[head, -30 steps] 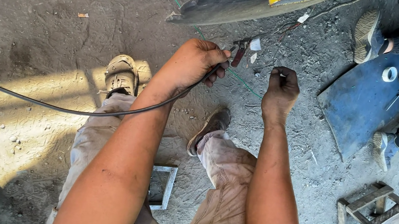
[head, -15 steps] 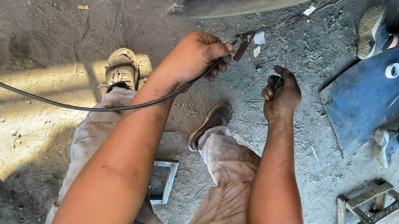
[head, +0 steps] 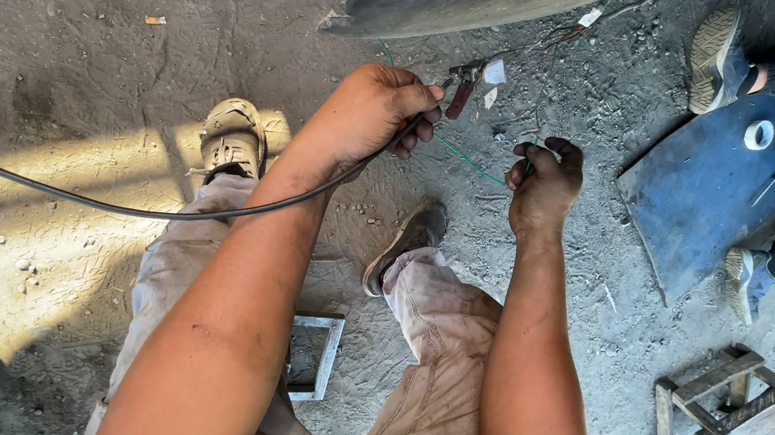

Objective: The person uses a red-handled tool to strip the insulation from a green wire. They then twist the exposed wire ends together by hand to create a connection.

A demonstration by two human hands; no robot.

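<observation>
Left grip (head: 377, 110) fisted on black cable (head: 107, 201), right grip (head: 542, 181) pinching green wire (head: 471, 162).

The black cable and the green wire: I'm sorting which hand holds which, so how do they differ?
The black cable is thick and sweeps left from the left hand; the green wire is thin and runs short to the right hand. Both hang above the dirt floor.

- Dusty grey dirt floor (head: 81, 23), gritty with small stones, a sunlit patch at the left
- Blue board (head: 703, 201) lying flat, a white tape roll (head: 759, 134) on it
- Small wooden crate (head: 727, 409)
- Square metal frame (head: 312, 355)
</observation>
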